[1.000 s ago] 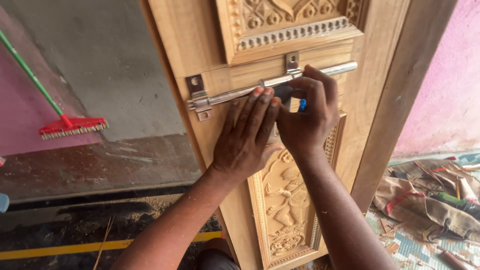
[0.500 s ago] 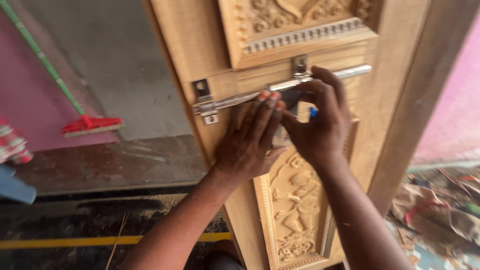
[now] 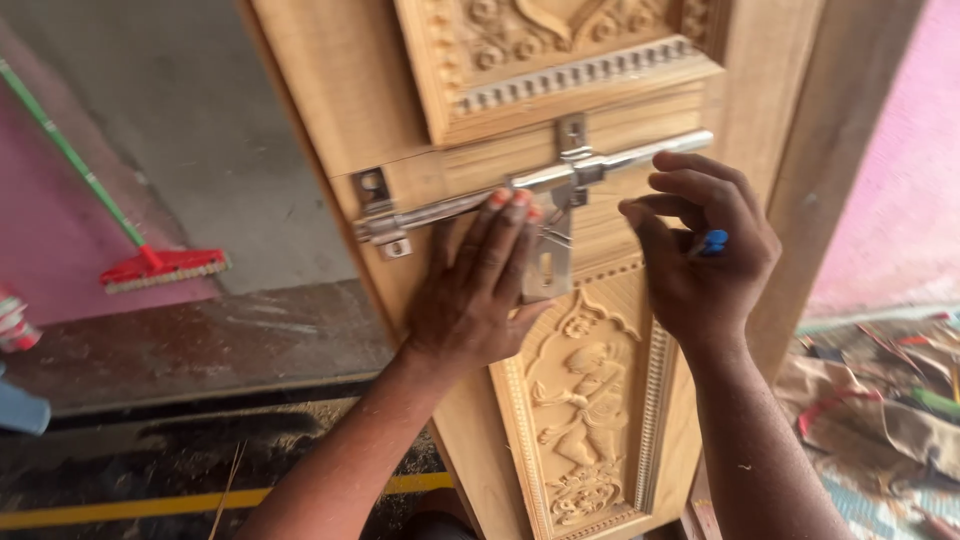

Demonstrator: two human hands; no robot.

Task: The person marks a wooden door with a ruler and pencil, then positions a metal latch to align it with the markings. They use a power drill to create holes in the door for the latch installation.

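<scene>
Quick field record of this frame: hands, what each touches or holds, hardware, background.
left hand: flat on the carved wooden door, fingertips at the metal sliding bolt
right hand: off the door, fingers curled round a small blue object; what it is cannot be told
bolt: silver, lies across the door, hasp plate hanging below it
door: light wood, carved figure panel below the bolt
background: red broom with green handle on the left, pink wall on the right

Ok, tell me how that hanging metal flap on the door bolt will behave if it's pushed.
The metal flap probably swings freely, since it hangs from the bolt. It looks stiff, being flat plate. Its shiny surface may feel slippery under the left hand.
</scene>
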